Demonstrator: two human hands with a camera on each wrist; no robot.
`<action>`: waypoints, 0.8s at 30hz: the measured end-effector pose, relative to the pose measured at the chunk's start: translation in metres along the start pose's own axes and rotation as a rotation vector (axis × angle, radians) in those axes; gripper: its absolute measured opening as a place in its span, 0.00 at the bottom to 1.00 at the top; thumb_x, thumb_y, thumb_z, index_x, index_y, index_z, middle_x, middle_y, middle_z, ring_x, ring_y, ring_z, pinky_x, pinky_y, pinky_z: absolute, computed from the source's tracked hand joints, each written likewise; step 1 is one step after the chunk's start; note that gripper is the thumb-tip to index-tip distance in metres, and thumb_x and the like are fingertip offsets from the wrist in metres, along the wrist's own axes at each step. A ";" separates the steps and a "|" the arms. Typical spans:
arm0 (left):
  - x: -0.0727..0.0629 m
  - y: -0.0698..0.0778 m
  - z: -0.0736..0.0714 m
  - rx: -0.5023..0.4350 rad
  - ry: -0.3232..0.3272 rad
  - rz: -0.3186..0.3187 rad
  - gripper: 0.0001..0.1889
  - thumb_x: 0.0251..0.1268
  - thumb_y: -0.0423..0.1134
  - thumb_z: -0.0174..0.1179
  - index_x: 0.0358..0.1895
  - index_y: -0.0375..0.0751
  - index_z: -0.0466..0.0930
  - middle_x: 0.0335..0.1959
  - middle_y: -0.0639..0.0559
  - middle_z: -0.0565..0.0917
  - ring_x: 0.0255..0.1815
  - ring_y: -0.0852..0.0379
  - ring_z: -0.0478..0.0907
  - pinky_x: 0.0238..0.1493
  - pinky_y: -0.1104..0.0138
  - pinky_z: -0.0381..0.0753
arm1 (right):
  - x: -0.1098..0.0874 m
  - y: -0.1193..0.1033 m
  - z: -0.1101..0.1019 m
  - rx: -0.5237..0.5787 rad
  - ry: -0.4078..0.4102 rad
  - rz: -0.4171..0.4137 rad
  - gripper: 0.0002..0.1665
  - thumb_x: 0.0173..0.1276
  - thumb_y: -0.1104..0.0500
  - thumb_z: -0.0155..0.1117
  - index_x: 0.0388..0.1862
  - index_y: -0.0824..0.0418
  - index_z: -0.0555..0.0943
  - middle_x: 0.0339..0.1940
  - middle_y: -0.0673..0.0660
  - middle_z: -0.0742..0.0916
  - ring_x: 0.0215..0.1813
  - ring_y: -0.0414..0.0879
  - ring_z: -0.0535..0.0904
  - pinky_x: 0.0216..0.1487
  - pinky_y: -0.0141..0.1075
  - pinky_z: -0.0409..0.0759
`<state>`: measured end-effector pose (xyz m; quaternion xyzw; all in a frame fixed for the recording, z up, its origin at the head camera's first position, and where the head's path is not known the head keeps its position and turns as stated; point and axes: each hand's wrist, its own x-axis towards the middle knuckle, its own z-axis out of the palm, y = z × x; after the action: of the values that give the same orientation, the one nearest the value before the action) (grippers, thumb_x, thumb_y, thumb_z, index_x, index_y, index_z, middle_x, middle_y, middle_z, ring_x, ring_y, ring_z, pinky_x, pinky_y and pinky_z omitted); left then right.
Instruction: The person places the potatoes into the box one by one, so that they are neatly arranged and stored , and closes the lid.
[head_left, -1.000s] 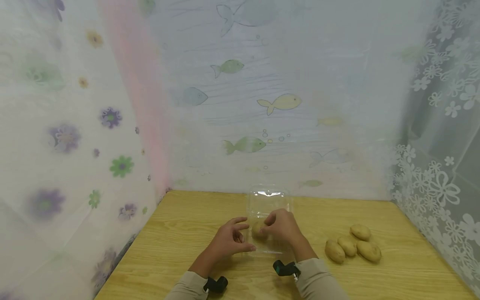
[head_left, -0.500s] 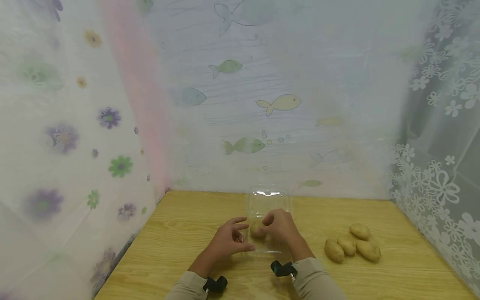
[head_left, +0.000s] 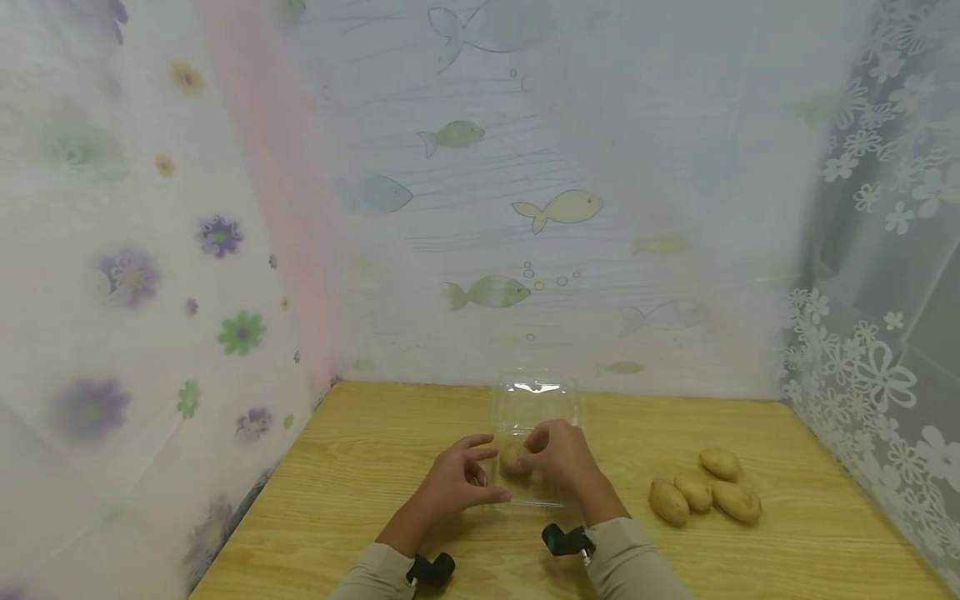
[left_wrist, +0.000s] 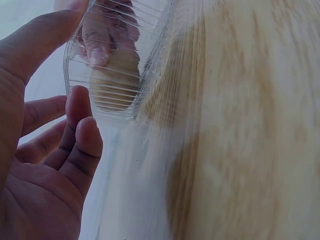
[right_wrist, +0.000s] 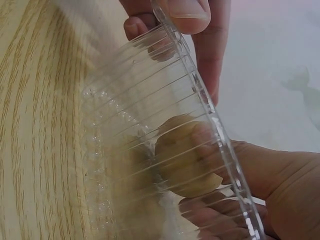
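A clear plastic clamshell container [head_left: 551, 492] stands on the table with its lid [head_left: 536, 404] raised at the back. My left hand [head_left: 453, 479] holds its left front corner, the thumb [left_wrist: 42, 42] at the rim and curled fingertips [left_wrist: 79, 104] against the outside. My right hand [head_left: 558, 454] reaches in from the right and pinches a potato [head_left: 513, 458] at the left side of the base. Through the ribbed wall in the right wrist view, the thumb [right_wrist: 204, 140] lies on that potato [right_wrist: 182, 160], with fingers below it.
Several potatoes [head_left: 693, 492] lie grouped on the wooden table [head_left: 360, 467] to the right of the container. A fish-printed curtain [head_left: 570, 317] hangs behind the table, with flowered sheets [head_left: 243, 333] at the sides.
The right hand and its potato have shifted slightly left inside the container, then stayed nearly still. The left hand keeps its place at the corner.
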<state>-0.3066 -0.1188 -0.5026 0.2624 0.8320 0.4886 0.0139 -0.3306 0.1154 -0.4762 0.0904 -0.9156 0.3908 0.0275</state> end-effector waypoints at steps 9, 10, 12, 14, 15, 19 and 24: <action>0.000 0.002 0.000 0.020 0.000 -0.004 0.46 0.55 0.50 0.80 0.75 0.38 0.70 0.60 0.45 0.83 0.30 0.64 0.80 0.36 0.69 0.82 | 0.000 0.002 0.001 -0.020 0.009 -0.011 0.21 0.49 0.47 0.88 0.35 0.55 0.88 0.33 0.49 0.89 0.39 0.44 0.84 0.42 0.42 0.85; 0.000 0.002 0.000 0.021 -0.001 -0.006 0.46 0.55 0.51 0.80 0.75 0.39 0.70 0.61 0.45 0.83 0.30 0.64 0.80 0.36 0.69 0.82 | 0.000 0.002 0.001 -0.022 0.008 -0.011 0.21 0.49 0.47 0.88 0.35 0.55 0.88 0.33 0.49 0.89 0.39 0.44 0.84 0.42 0.42 0.85; 0.000 0.002 0.000 0.021 -0.002 -0.008 0.46 0.55 0.51 0.80 0.75 0.39 0.70 0.62 0.45 0.82 0.31 0.63 0.80 0.36 0.69 0.83 | 0.001 0.002 0.000 -0.024 0.005 -0.012 0.21 0.49 0.47 0.88 0.36 0.55 0.88 0.33 0.49 0.89 0.38 0.44 0.84 0.41 0.42 0.85; 0.000 0.001 0.000 0.025 0.000 -0.006 0.46 0.54 0.51 0.80 0.75 0.38 0.71 0.64 0.45 0.81 0.31 0.63 0.80 0.37 0.69 0.83 | 0.002 0.002 0.000 -0.020 0.004 -0.015 0.21 0.49 0.48 0.89 0.36 0.55 0.89 0.33 0.49 0.90 0.38 0.44 0.85 0.42 0.41 0.85; 0.000 0.001 0.000 0.026 0.001 -0.005 0.46 0.54 0.52 0.80 0.75 0.39 0.71 0.65 0.45 0.80 0.31 0.64 0.80 0.37 0.69 0.83 | 0.002 0.003 0.000 -0.020 0.004 -0.019 0.21 0.49 0.48 0.89 0.37 0.55 0.89 0.33 0.48 0.90 0.38 0.43 0.85 0.42 0.41 0.86; 0.000 0.000 0.000 0.040 0.009 0.001 0.44 0.54 0.51 0.81 0.74 0.38 0.73 0.69 0.46 0.77 0.32 0.64 0.80 0.37 0.70 0.83 | 0.003 0.003 -0.002 -0.020 0.001 -0.031 0.21 0.50 0.48 0.88 0.40 0.56 0.90 0.34 0.49 0.91 0.39 0.44 0.86 0.44 0.43 0.86; 0.000 0.001 0.000 0.040 0.012 -0.001 0.44 0.54 0.51 0.81 0.73 0.39 0.73 0.69 0.47 0.76 0.32 0.64 0.81 0.37 0.70 0.83 | 0.000 0.003 -0.004 -0.005 -0.022 -0.023 0.24 0.53 0.48 0.87 0.45 0.56 0.89 0.39 0.53 0.92 0.44 0.49 0.89 0.48 0.48 0.87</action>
<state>-0.3063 -0.1181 -0.5019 0.2592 0.8419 0.4733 0.0040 -0.3315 0.1202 -0.4750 0.1051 -0.9157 0.3873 0.0222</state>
